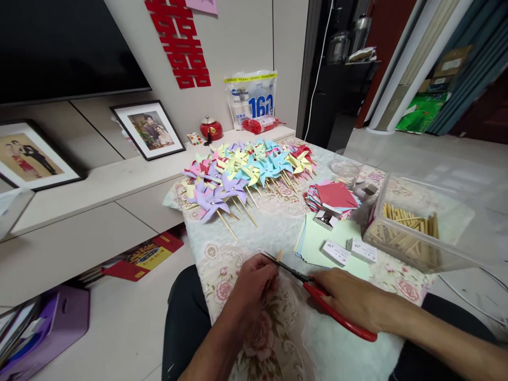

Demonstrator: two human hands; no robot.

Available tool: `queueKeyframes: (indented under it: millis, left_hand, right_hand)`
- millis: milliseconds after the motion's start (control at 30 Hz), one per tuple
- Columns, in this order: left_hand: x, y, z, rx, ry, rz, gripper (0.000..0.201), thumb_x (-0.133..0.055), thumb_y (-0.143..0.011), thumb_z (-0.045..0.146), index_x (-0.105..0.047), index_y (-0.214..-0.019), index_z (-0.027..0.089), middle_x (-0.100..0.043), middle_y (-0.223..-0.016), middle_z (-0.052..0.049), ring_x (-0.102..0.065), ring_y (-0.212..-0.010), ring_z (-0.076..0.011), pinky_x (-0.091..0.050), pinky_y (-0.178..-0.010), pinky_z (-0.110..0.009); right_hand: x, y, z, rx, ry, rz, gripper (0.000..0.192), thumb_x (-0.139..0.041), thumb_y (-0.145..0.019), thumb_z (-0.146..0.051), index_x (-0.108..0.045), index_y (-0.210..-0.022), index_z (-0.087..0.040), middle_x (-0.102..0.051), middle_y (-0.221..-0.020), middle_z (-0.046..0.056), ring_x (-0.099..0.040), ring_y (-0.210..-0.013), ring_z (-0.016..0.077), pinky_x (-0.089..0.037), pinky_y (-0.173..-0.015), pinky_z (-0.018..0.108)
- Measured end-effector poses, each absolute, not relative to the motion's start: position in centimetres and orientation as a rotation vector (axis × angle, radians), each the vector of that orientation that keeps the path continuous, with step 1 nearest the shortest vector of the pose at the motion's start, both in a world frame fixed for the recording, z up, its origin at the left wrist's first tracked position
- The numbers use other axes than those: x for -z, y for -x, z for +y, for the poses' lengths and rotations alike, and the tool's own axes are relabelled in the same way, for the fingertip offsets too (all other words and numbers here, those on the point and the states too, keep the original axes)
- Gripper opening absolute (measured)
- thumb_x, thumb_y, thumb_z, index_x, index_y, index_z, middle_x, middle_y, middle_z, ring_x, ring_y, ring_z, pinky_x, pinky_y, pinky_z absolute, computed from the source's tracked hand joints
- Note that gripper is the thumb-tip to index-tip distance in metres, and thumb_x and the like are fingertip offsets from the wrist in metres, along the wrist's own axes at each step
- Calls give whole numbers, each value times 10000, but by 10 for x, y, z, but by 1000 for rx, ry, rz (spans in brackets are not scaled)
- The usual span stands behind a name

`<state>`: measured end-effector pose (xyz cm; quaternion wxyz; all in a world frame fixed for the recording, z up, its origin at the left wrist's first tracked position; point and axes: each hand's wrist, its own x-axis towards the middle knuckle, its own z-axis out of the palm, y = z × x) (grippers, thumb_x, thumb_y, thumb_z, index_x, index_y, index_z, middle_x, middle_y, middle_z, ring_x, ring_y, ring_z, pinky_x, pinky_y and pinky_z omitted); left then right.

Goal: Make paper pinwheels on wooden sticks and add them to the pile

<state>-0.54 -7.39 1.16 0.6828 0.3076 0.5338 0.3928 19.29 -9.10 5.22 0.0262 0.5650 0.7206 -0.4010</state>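
My right hand (349,296) is wrapped round the red handles of a pair of scissors (337,312), whose dark blades point left toward my other hand. Pinched in the fingers of my left hand (254,280) is a small wooden stick (280,255); its tip shows at the scissor blades, and the rest is hidden by the hand. Beyond both hands lies a big pile of paper pinwheels (254,164) on sticks, in purple, yellow, blue, pink and red. Loose wooden sticks (413,222) fill part of a clear plastic box (420,254) at the right.
Pale green paper sheets (317,238) lie under small white boxes (335,252) and an opened box of metal pins (326,219). Red cut paper squares (337,194) are stacked behind. A floral cloth (222,264) covers the table. Picture frames (148,129) stand on the cabinet at left.
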Motion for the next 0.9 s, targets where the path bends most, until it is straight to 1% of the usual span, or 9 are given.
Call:
queueKeyframes:
  millis: [100, 200, 333, 500, 700, 900]
  left_hand:
    - [-10, 4, -76, -842, -691, 1197, 74, -608, -591, 221, -536, -593, 201, -492, -408, 56, -354, -360, -70, -230, -369, -199]
    - [-10, 7, -76, -794, -761, 1210, 100, -618, -623, 257, -551, -585, 194, -530, -426, 37, -394, -351, -79, -256, -362, -207]
    - [-11, 11, -74, -731, -785, 1271, 106, -619, -624, 275, -550, -607, 197, -574, -467, 29, -466, -363, -103, -302, -357, -216]
    - [-12, 12, -74, -669, -826, 1332, 100, -591, -655, 286, -546, -627, 202, -572, -447, 43, -431, -309, -92, -307, -343, -218]
    - [-3, 10, -73, -672, -890, 1335, 181, -596, -706, 347, -555, -608, 200, -581, -422, 14, -465, -328, -117, -349, -349, -228]
    - [2, 8, -75, -712, -922, 1370, 167, -591, -716, 318, -550, -599, 206, -562, -409, 23, -462, -331, -126, -360, -343, -233]
  right_hand:
    - [-61, -191, -86, 1391, -1765, 2035, 174, -565, -778, -243, -518, -618, -197, -553, -590, -13, -480, -550, 142, -306, -511, 264]
    - [-65, -187, -82, 1471, -1823, 1896, 174, -606, -726, -216, -501, -588, -198, -455, -526, -45, -408, -504, 113, -268, -481, 256]
    - [-66, -182, -79, 1574, -1801, 1821, 213, -617, -689, -204, -462, -543, -194, -413, -483, -64, -350, -444, 77, -221, -432, 235]
    - [-64, -181, -74, 1737, -1761, 1660, 268, -590, -679, -200, -399, -491, -193, -334, -411, -89, -270, -343, 39, -166, -368, 199]
    - [-60, -183, -72, 1822, -1743, 1578, 314, -612, -669, -204, -368, -473, -201, -286, -363, -108, -230, -300, 29, -124, -331, 189]
    - [-58, -183, -74, 1860, -1738, 1599, 269, -521, -634, -130, -341, -449, -204, -267, -339, -108, -217, -275, 24, -100, -308, 181]
